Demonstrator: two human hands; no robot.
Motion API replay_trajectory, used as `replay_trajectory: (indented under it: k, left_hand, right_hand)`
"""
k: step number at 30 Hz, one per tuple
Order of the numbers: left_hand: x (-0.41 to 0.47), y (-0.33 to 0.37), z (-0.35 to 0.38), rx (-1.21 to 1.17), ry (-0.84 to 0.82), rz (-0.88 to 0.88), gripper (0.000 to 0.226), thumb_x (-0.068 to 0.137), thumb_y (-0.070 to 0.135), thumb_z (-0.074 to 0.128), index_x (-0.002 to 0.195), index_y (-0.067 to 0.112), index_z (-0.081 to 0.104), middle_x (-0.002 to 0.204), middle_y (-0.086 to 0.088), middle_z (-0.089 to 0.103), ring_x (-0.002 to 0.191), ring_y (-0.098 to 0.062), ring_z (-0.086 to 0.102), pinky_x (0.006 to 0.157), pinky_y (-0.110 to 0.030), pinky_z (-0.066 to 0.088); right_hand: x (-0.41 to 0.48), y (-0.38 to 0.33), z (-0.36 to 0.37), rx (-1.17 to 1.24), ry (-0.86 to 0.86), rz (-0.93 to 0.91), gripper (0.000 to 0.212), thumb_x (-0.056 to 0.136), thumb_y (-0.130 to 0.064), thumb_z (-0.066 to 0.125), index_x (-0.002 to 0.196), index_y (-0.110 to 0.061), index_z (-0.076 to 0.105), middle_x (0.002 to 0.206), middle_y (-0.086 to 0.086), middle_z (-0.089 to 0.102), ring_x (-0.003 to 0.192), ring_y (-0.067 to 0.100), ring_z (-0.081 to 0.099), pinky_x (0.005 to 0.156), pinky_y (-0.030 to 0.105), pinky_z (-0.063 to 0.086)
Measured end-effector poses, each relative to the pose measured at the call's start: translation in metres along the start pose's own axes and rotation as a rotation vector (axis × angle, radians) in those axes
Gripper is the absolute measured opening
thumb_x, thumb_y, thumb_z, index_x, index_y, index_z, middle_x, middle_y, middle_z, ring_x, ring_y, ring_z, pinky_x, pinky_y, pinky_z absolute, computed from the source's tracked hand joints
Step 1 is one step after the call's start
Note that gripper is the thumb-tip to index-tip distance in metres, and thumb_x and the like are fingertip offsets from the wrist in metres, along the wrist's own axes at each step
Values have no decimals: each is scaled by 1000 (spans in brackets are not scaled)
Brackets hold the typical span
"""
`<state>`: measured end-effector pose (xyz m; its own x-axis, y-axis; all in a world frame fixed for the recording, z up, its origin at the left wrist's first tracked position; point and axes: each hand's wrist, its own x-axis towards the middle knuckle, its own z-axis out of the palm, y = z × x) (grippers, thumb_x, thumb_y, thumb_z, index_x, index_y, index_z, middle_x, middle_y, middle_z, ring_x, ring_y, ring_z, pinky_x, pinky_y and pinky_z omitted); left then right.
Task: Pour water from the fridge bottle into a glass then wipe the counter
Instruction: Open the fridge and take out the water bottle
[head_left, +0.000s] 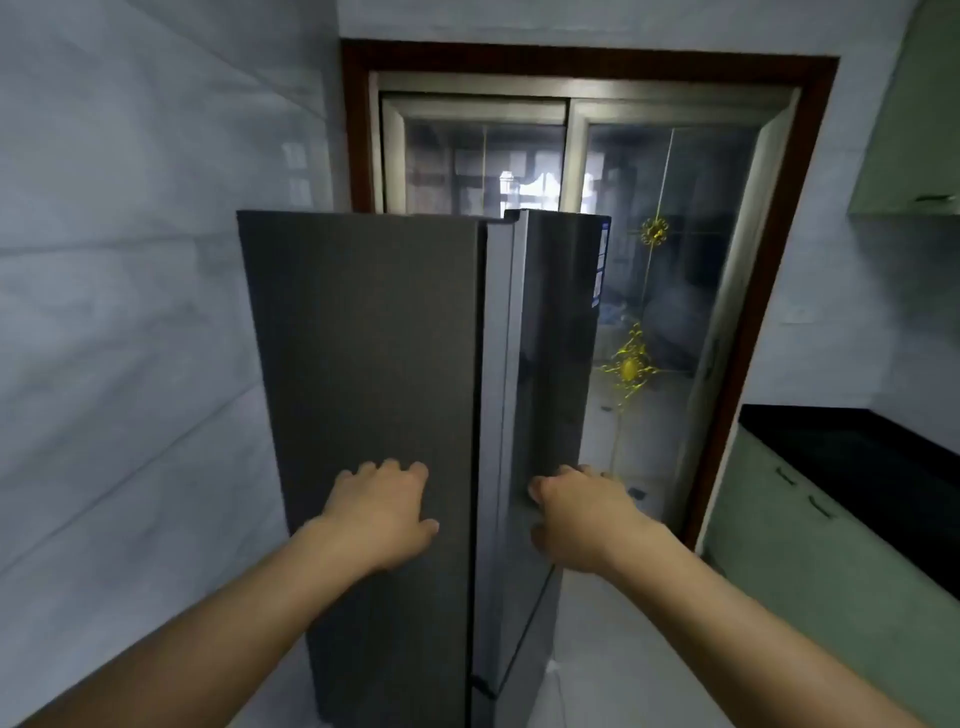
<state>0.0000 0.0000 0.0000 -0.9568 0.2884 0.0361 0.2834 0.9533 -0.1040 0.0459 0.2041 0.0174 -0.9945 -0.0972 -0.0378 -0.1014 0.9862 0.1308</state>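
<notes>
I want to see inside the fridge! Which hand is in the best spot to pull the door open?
Probably the right hand: its fingers curl round the fridge door edge. The left hand lies flat on the fridge side.

A sliding glass door (649, 291) with gold ornaments, pale green cabinets (810, 561), and seemingly tiled walls (130, 312).

Both bare forearms reach forward and up, roughly parallel. The left hand (382, 512) lies palm-down with fingers spread flat. The right hand (582, 512) is curled, fingers hooked forward, thumb tucked toward the left
</notes>
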Motion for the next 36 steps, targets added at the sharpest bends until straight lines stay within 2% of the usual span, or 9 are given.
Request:
replay_trajectory:
  k: [4,7,12,14,18,24,28,32,36]
  left_hand:
    - [74,-15,-7,-2,34,74,55,93,55,52,134,20,45,132,-10,54,123,-32,50,99,-45,42]
    - [123,-19,-19,-37,93,131,53,93,55,52,131,19,46,130,-10,54,122,-32,51,98,-43,43]
    - [176,-19,-33,-195,379,196,51,90,52,56,128,21,47,123,-8,52,117,-31,53,93,-42,46]
    - [190,-19,-37,-311,600,200,56,86,50,62,130,20,47,127,-8,47,120,-31,50,96,-44,49]
    - [224,-24,-57,-386,956,273,68,86,45,61,144,18,40,154,-18,32,145,-37,28,117,-48,28]
    - [269,-29,-72,-321,1091,321,76,87,43,56,152,16,26,163,-24,17,152,-40,10,122,-59,16]
    - [273,-27,-67,-282,1126,301,80,87,41,55,154,16,20,163,-25,15,153,-40,8,121,-63,11]
    - [272,-28,-68,-276,1135,301,80,87,41,56,154,18,20,163,-24,16,153,-40,10,122,-61,11]
    - [273,-29,-68,-303,1150,317,80,85,38,59,153,18,23,163,-23,18,152,-41,12,122,-61,11]
  right_hand:
    - [59,13,-7,-30,4,68,39,97,-38,52,129,-16,53,126,12,57,120,34,52,97,43,43]
    - [102,26,-12,48,154,85,41,95,-40,55,129,-17,52,127,11,53,122,34,50,99,44,45]
    - [169,41,-33,256,976,-48,49,88,-35,65,128,-10,51,149,24,35,137,39,38,108,41,41]
    - [196,43,-45,312,1110,-101,63,87,-33,67,140,-8,45,154,29,26,142,42,31,112,43,35]
    - [236,43,-44,378,1187,-176,68,90,-19,65,150,-11,34,159,32,5,151,47,9,114,61,32]
    - [237,55,-36,361,1168,-269,59,94,-9,58,151,-8,39,161,32,4,153,45,2,112,61,35]
    - [230,58,-39,276,1142,-254,62,91,-7,59,150,-11,41,160,34,10,150,48,12,95,55,54]
    - [226,57,-39,234,1157,-226,62,89,-7,56,150,-10,41,159,34,12,148,49,19,77,46,59]
    - [203,84,-27,255,1242,-166,58,89,-11,50,146,-13,42,158,30,18,126,54,51,69,45,58]
